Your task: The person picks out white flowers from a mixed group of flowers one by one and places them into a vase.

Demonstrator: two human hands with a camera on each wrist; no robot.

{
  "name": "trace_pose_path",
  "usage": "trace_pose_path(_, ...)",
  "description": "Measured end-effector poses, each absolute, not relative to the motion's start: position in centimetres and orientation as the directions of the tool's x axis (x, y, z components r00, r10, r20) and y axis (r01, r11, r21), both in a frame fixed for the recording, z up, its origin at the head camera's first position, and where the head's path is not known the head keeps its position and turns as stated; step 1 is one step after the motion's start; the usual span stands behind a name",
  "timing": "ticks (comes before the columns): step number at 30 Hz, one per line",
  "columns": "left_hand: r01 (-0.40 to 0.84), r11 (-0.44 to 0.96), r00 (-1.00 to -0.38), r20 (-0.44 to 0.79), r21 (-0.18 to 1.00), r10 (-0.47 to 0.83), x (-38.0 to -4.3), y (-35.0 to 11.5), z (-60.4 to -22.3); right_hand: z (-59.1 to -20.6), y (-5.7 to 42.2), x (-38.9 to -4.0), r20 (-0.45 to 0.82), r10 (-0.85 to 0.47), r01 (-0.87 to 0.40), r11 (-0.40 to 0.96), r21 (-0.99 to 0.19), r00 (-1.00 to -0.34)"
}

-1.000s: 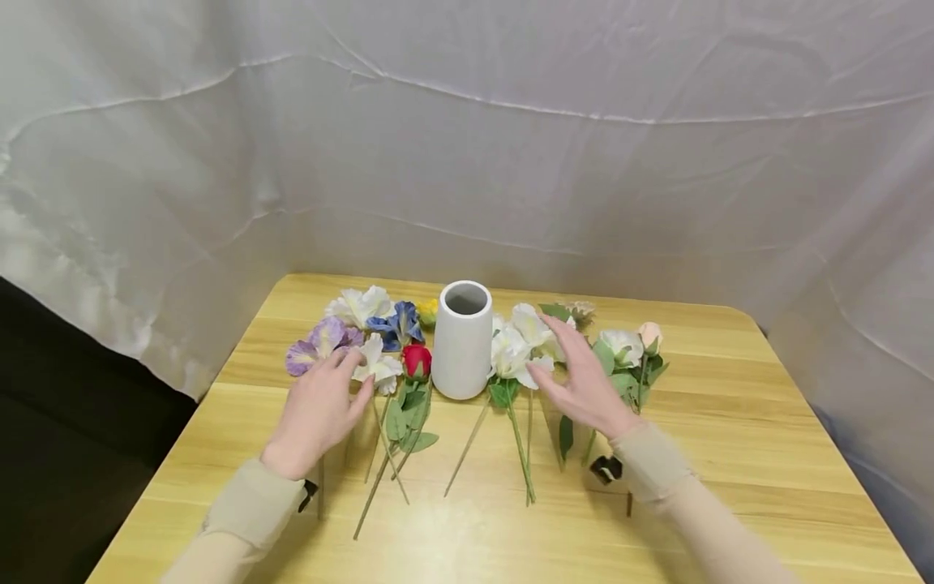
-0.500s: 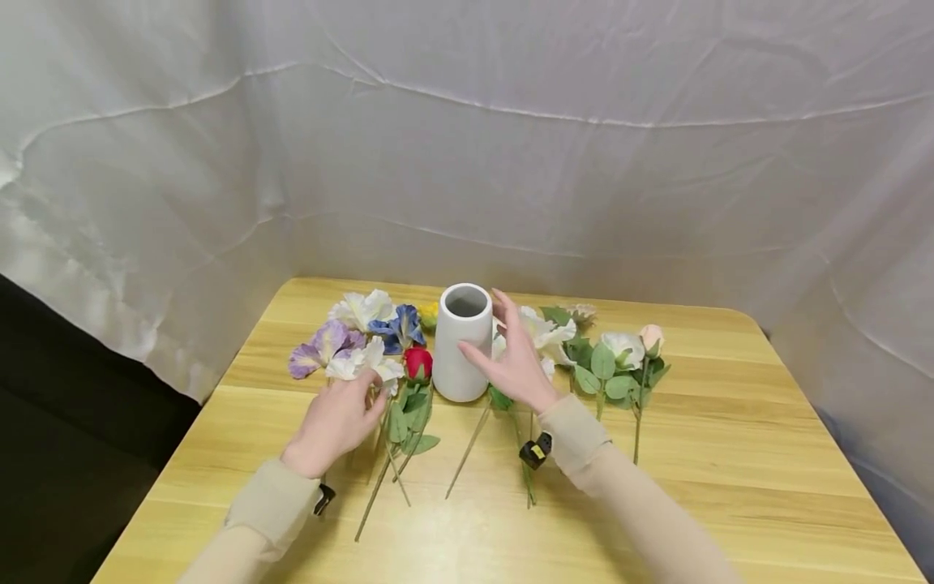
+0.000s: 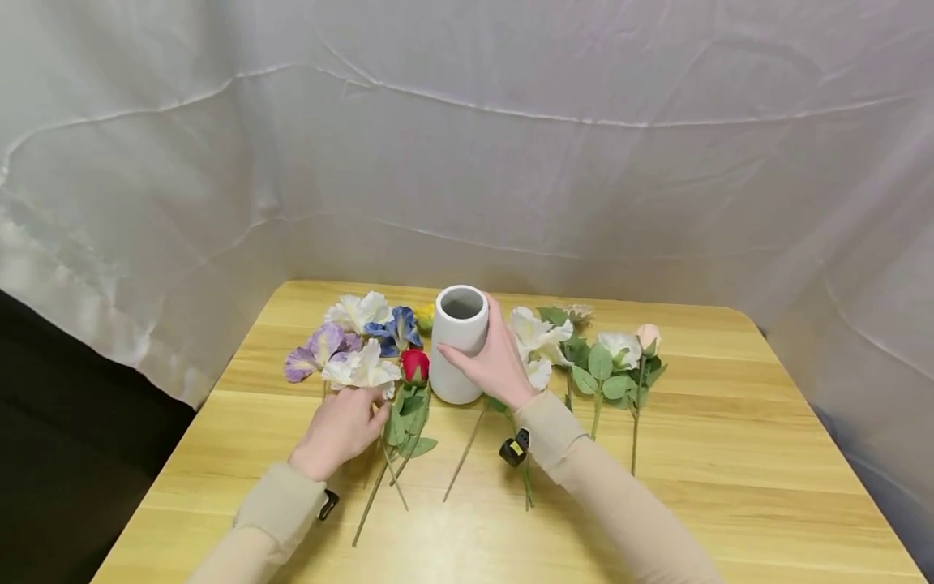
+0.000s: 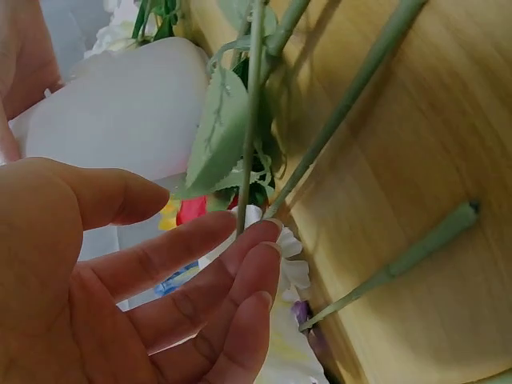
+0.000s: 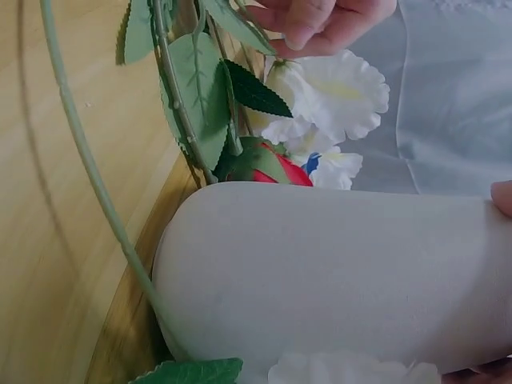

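A white vase (image 3: 454, 377) stands upright at the middle of the table, its mouth facing up. My right hand (image 3: 502, 365) grips it from the right, thumb across the front and fingers round the far side; the vase fills much of the right wrist view. Left of it, my left hand (image 3: 341, 430) is at the stem of a white flower (image 3: 361, 369). In the left wrist view the fingertips lie right at a thin green stem (image 4: 253, 120), while the thumb stays apart. A red rose (image 3: 415, 366) with green leaves lies between that hand and the vase.
Purple (image 3: 321, 349), blue (image 3: 397, 328) and yellow (image 3: 425, 315) flowers lie at the left. Right of the vase are white flowers (image 3: 538, 332), a white rose (image 3: 620, 349) and a peach rosebud (image 3: 648, 337). A pale curtain (image 3: 467, 162) hangs behind the table.
My right hand has moved left from over the white flowers and taken hold of the vase. My left hand has shifted slightly right and lower, down to the white flower's stem.
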State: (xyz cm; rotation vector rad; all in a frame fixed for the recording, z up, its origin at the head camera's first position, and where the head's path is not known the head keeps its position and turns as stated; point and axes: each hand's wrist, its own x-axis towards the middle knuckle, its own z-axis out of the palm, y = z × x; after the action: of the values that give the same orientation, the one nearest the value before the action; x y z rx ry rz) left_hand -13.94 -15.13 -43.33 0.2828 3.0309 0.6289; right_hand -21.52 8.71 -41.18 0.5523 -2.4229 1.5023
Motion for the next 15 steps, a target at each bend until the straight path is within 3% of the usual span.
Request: trace_pose_path(15,0.205,0.883,-0.979,0.084,0.422,0.187,-14.2,-15.5,-43.3,-40.9,10.0,-22.0,0.380,-0.286,-0.472,0.427,-0.771,-0.880)
